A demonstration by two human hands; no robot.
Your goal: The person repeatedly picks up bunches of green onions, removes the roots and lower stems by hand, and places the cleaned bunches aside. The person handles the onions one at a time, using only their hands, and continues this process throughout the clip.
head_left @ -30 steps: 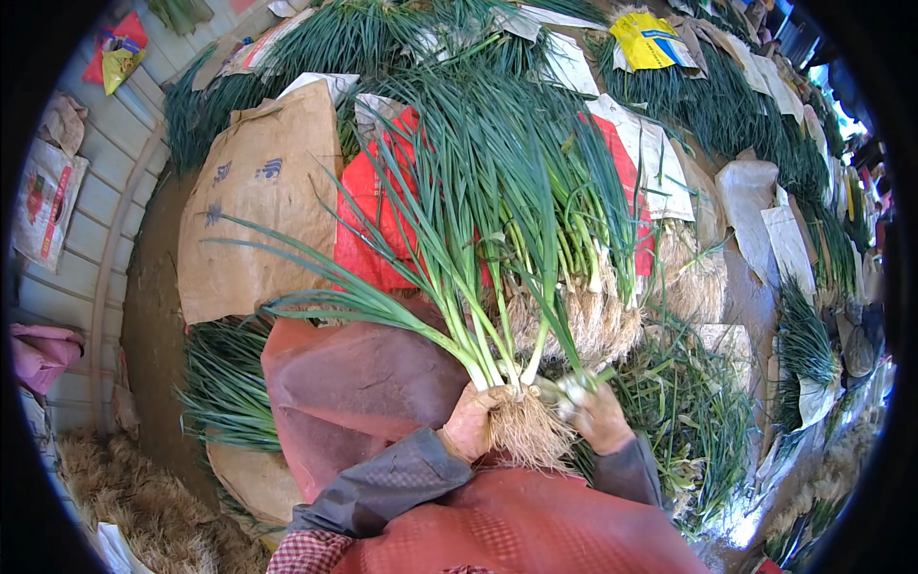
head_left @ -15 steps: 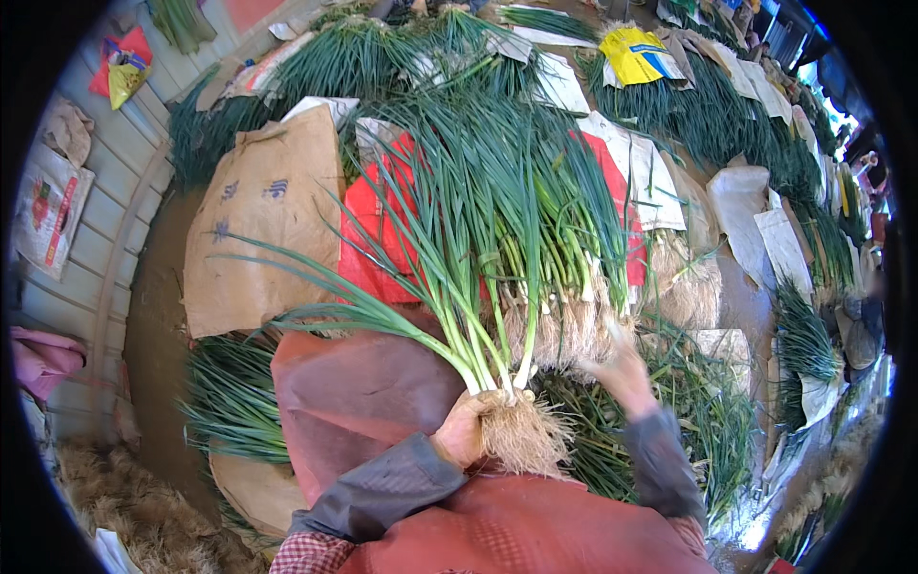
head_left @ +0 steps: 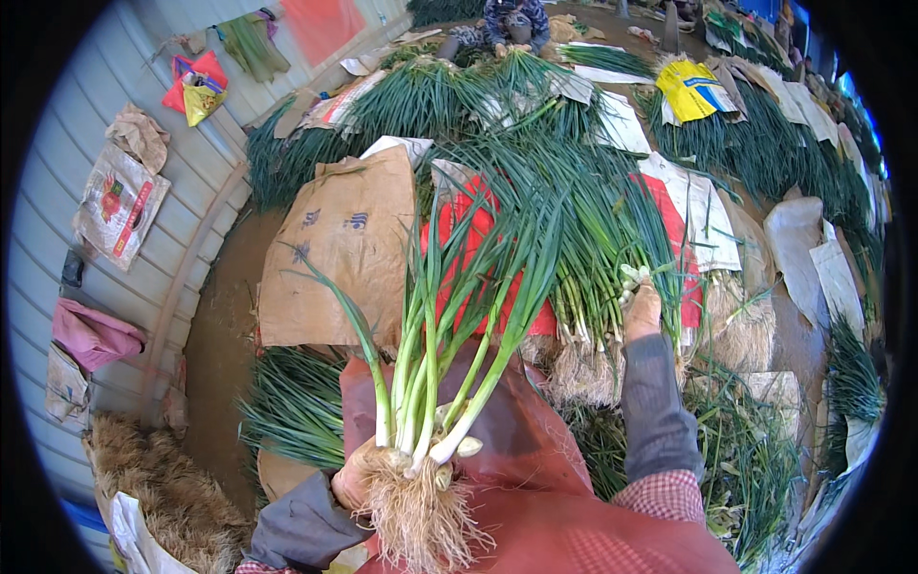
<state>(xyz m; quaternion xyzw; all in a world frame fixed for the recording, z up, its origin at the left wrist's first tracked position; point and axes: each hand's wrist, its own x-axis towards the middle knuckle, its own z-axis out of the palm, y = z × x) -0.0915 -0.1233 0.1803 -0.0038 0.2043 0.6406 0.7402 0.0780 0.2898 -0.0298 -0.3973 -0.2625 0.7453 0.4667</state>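
Note:
In my left hand (head_left: 350, 478), low in the middle of the view, is a bunch of green onions (head_left: 418, 402), gripped at the base with long leaves fanned upward and pale roots hanging down. My right hand (head_left: 641, 308) is stretched out to the larger pile of green onions (head_left: 583, 258) on the right, its fingers bent among the stalks, with whitish bits at the fingertips; what they grip is unclear. Beneath the held bunch is a reddish-brown cover or apron (head_left: 535, 459).
A brown sack (head_left: 325, 249) and red sheets (head_left: 684, 287) lie around the pile. More green onions (head_left: 402, 105) and a yellow bag (head_left: 693, 91) are farther back, where another person (head_left: 516, 24) crouches. A panelled wall (head_left: 115, 306) curves along the left; loose leaves (head_left: 727, 459) lie at right.
My left hand has moved down and left with the bunch, now more upright. My right hand has left the bunch and moved up and right into the pile. The view has shifted.

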